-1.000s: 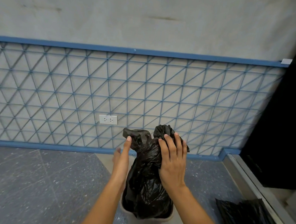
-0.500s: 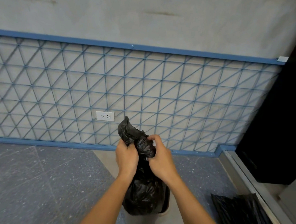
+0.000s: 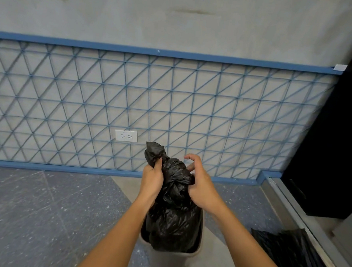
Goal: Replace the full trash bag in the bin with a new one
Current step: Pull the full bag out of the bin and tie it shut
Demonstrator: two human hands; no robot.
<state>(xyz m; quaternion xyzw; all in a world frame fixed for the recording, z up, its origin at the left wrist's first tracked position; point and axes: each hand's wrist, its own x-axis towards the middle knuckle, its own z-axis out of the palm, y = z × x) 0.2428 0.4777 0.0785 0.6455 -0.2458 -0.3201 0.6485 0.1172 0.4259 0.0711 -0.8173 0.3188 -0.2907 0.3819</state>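
Hands still grip the trash bag (image 3: 172,206) neck over the bin (image 3: 198,250), right forefinger now lifted.

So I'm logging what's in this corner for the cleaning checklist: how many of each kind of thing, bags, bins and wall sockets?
Bags: 2, the knotted black plastic trash bag and the flat black plastic bags on the floor, counted as one pile
Bins: 1, the grey plastic bin
Sockets: 1, the white wall socket
Total: 4
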